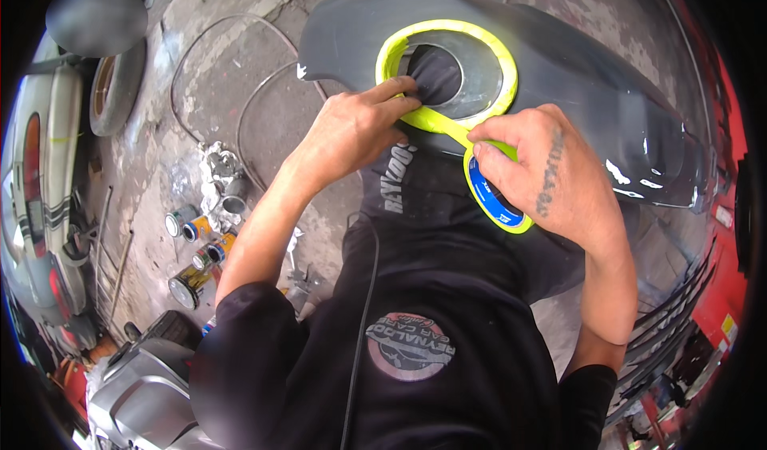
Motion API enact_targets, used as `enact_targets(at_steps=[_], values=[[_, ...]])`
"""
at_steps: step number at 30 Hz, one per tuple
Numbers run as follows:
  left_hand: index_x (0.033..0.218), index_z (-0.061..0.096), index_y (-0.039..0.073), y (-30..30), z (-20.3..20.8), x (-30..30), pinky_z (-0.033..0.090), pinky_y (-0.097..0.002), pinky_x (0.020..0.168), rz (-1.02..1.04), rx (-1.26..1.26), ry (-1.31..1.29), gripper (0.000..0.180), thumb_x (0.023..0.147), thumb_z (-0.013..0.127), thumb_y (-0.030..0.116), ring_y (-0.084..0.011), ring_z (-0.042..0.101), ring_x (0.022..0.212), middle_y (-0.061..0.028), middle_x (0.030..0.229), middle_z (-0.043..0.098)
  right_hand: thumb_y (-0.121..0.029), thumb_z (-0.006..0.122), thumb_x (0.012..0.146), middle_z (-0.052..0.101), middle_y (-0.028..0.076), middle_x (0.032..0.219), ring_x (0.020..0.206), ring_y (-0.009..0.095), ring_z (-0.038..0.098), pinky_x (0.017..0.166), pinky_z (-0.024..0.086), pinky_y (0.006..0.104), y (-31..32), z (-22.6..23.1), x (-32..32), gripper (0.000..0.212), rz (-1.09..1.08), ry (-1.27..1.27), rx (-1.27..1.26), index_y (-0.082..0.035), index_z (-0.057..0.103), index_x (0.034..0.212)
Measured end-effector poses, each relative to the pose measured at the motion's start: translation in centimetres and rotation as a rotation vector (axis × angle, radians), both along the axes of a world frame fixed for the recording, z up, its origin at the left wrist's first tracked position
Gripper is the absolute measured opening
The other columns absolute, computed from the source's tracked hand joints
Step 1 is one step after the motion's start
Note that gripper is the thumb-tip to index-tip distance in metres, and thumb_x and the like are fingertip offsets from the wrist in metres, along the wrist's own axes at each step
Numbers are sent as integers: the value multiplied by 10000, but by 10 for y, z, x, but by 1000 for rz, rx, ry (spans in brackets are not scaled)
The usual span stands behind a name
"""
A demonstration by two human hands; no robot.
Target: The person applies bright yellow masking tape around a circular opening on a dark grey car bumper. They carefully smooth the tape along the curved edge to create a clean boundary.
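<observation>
A dark grey body panel [551,66] lies across my lap, with a round opening in it. Bright yellow masking tape [510,58] runs around the rim of that opening. My left hand [359,122] presses its fingers on the taped near-left edge, some fingertips reaching over the rim. In my right hand [551,166] is a roll of the same yellow tape [499,202] with a blue core, gripped between thumb and fingers. A short strip stretches from the roll to the near edge of the opening.
Several paint cans [185,222] and crumpled foil [220,182] sit on the concrete floor to my left. A hose [240,102] curls over the floor. Vehicle bumpers [52,186] stand along the far left, a grey vehicle part [140,398] lies at lower left, and red bodywork [731,290] is at right.
</observation>
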State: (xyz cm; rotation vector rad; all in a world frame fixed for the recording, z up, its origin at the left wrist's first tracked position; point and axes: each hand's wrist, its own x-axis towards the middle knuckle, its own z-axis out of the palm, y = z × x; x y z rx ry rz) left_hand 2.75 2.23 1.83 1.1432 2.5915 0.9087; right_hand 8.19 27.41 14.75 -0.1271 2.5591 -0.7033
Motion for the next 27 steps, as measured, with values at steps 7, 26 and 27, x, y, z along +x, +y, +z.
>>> enact_targets(at_steps=[7, 26, 27], values=[[1268, 743, 106, 7, 6, 19, 637, -440, 866, 12, 148, -13, 422, 858, 834, 57, -342, 765, 1053, -62, 1390, 710, -225, 700, 932, 776, 249, 962, 958, 428, 719, 913, 554, 499, 0, -4, 8, 315, 2, -1, 12, 5, 828, 1107], [1245, 762, 49, 23, 7, 25, 623, -425, 954, 11, 306, -134, 414, 909, 599, -129, -389, 751, 1134, -155, 1336, 725, -138, 672, 950, 721, 285, 888, 869, 480, 712, 816, 558, 536, 4, -26, 30, 223, 13, 237, -143, 49, 759, 1035], [1240, 763, 46, 23, 5, 25, 623, -424, 956, 11, 317, -129, 423, 901, 589, -136, -392, 751, 1133, -155, 1334, 726, -142, 681, 950, 744, 276, 940, 900, 463, 729, 844, 567, 510, 4, -23, 30, 248, 19, 209, -122, 50, 767, 1081]])
